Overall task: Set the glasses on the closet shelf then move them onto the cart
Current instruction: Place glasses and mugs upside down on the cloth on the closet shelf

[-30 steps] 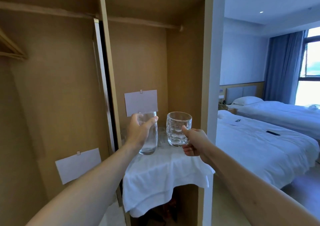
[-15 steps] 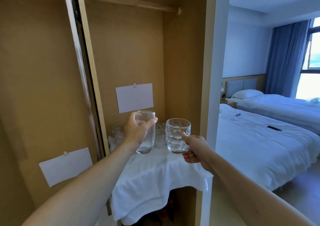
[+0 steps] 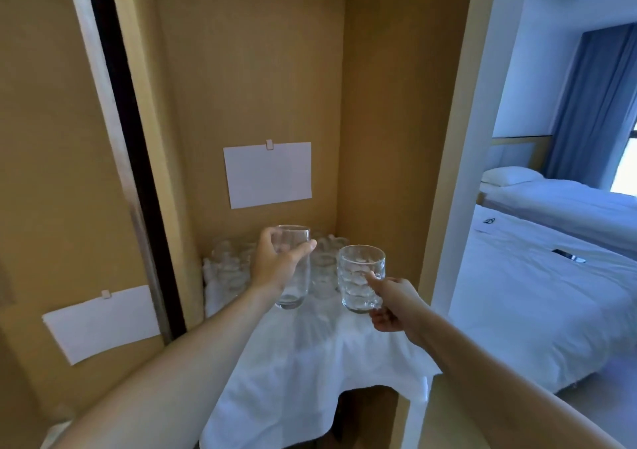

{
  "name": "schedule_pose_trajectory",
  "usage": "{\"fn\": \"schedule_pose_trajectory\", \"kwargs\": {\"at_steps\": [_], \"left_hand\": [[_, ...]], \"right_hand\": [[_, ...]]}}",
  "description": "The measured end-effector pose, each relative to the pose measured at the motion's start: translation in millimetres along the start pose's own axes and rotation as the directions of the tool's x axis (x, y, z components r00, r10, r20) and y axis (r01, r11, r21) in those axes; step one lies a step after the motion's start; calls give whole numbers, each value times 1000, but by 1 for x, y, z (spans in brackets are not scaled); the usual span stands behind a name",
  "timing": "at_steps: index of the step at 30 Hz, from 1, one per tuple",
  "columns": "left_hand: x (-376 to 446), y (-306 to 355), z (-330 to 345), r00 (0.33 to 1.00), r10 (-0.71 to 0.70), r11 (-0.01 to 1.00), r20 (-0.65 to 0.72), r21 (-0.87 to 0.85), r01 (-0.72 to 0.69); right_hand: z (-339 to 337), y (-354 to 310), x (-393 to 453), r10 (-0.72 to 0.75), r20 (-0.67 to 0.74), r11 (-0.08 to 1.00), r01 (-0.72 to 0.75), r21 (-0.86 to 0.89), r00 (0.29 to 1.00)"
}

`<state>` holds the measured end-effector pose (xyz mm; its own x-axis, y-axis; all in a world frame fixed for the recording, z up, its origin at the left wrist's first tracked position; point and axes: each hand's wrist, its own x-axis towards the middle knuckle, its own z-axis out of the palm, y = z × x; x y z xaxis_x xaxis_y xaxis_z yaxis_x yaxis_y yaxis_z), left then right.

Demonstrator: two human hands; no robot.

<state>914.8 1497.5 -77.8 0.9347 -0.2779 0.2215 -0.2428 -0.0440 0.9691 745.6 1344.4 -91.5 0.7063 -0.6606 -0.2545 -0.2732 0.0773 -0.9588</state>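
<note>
Both glasses have come lower toward the shelf's white cloth (image 3: 310, 355) since a moment ago. The left hand (image 3: 275, 264) grips the tall glass (image 3: 293, 273); the right hand (image 3: 393, 302) holds the dimpled mug (image 3: 360, 276). More glasses (image 3: 231, 262) stand behind. A paper (image 3: 268, 174) hangs above.

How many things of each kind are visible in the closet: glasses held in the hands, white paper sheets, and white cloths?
Clear glasses held in hands: 2 (tall smooth glass, dimpled glass mug)
White paper sheets clipped to the closet walls: 2 ()
White cloth over the shelf: 1
Total: 5
More glasses at the back are too blurred to count.
</note>
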Motion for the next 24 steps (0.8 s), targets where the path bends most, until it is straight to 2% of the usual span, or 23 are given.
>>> {"fn": "schedule_pose_trajectory", "kwargs": {"at_steps": [8,13,17,24], "left_hand": [[28,-39,14,998,-35,997,-43,71,38],[35,-66,29,996,-84,987,-21,137,86],[39,-82,40,987,-142,977,-78,152,153],[35,-108,59,974,-162,972,-160,145,186]], "right_hand": [[16,16,51,47,54,998,-45,-44,997],[16,29,82,96,118,992,-85,-97,988],[16,40,113,139,175,985,-117,-130,975],[19,62,160,222,259,973,-196,-121,940]]}}
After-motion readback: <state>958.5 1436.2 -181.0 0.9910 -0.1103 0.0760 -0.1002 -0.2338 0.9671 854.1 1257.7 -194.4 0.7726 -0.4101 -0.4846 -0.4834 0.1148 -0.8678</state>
